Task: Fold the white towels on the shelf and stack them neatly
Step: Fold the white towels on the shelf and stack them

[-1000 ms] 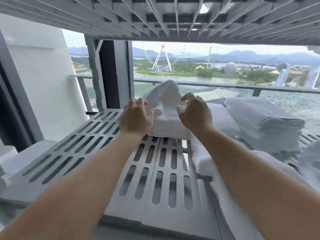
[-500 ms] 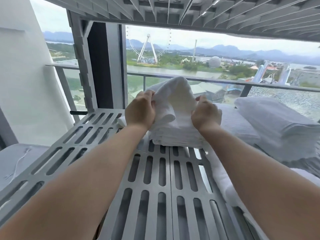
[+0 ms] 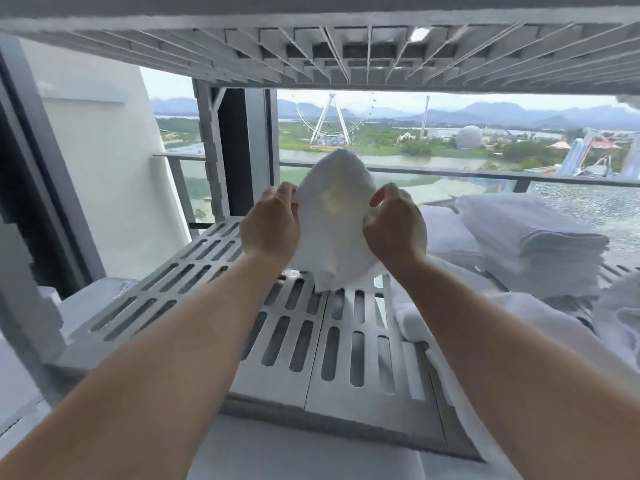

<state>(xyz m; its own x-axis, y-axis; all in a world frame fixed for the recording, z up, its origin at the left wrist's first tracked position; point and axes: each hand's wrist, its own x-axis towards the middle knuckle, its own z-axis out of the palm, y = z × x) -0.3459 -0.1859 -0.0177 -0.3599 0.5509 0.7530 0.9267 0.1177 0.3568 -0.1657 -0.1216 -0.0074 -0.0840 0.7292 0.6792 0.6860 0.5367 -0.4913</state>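
Head view: left hand [image 3: 270, 226] and right hand [image 3: 393, 227] pinch towel [image 3: 332, 216].

Daylight comes through a window [image 3: 519, 140] with a dark frame [image 3: 232, 150]; outside, a balcony railing [image 3: 450, 172], a river [image 3: 381, 156], a Ferris wheel [image 3: 330, 119], a white dome [image 3: 468, 136] and hazy mountains [image 3: 502, 110]; white wall [image 3: 97, 168] at left

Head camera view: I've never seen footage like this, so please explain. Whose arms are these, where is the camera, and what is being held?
No machine here: a person wears a camera on the head, looking forward and down, so both bare arms reach in from below. The left hand and right hand each pinch a side of one crumpled white cloth towel, held up over the grey slotted shelf. On the shelf's right sits a stack of folded white towels, with loose white cloth in front of it.
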